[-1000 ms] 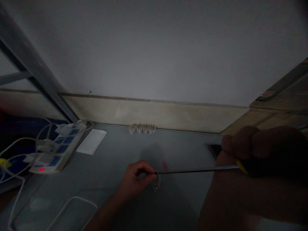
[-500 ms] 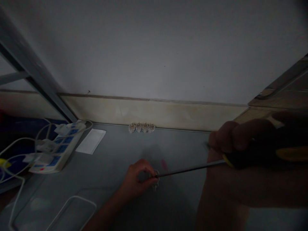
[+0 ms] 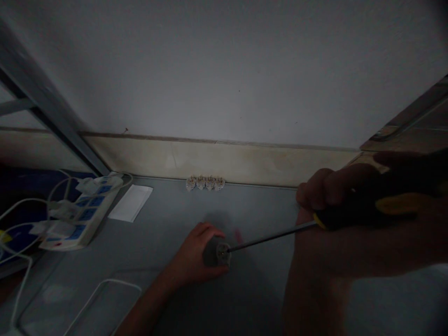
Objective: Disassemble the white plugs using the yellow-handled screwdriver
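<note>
A small clear plastic piece with metal contacts (image 3: pixel 220 252) rests on the grey tabletop (image 3: pixel 259 289). My left hand (image 3: pixel 196 254) curves around it, thumb at its near side and fingers at its far side. In my right hand (image 3: pixel 325 196) is a screwdriver (image 3: pixel 273 237) with a black and yellow handle, the fingers wrapped round the grip. Its long shaft slants left and down, and the tip meets the face of the clear piece. Whether the tip sits in a screw is too small and dark to tell.
Several similar clear pieces with metal pins (image 3: pixel 205 182) stand in a row by the wall. At the left are a white folded paper (image 3: pixel 130 203) and a power strip (image 3: pixel 86 212) with plugs. A white cable (image 3: pixel 121 281) loops near the front edge. A metal frame (image 3: pixel 70 114) rises at the left.
My left thumb and finger, earlier pinched at the screwdriver tip, have spread to the sides of the clear piece, uncovering its face. The screwdriver and right hand have shifted slightly left and up.
</note>
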### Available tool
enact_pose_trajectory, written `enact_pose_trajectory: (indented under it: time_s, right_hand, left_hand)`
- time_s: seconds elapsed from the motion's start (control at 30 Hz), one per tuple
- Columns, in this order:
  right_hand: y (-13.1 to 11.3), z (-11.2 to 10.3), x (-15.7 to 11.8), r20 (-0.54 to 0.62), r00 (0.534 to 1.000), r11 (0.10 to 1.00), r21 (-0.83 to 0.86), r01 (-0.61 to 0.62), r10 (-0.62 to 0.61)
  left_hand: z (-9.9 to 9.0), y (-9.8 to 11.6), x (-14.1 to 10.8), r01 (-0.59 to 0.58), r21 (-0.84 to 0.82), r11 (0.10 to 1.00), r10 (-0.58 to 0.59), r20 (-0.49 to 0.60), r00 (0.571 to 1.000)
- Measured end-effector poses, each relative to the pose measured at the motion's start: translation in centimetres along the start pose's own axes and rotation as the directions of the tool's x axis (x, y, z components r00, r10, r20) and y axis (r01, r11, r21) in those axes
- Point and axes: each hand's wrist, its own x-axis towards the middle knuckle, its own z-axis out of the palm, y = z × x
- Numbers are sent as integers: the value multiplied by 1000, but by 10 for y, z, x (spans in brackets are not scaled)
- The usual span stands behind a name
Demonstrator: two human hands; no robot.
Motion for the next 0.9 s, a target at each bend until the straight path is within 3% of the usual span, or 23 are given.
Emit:
enact_pose_trajectory:
  time_s: [0.1, 0.23, 0.43, 0.9]
  right_hand:
    - [-2, 13, -3, -98, 995, 997, 66, 30, -24]
    - [-1, 27, -9, -109, 994, 998, 61, -2, 9]
    - [13, 32, -18, -40, 999, 996, 90, -6, 10]
    - [26, 36, -28, 56, 998, 998, 49, -42, 39]
  left_hand:
    - [5, 1, 2, 23, 116, 993, -27, 38, 999]
    - [12, -4, 3, 20, 201, 979, -38, 88, 995]
    - [14, -13, 6, 57, 202, 978, -78, 100, 992]
    - [10, -9, 7, 100, 163, 982, -119, 117, 986]
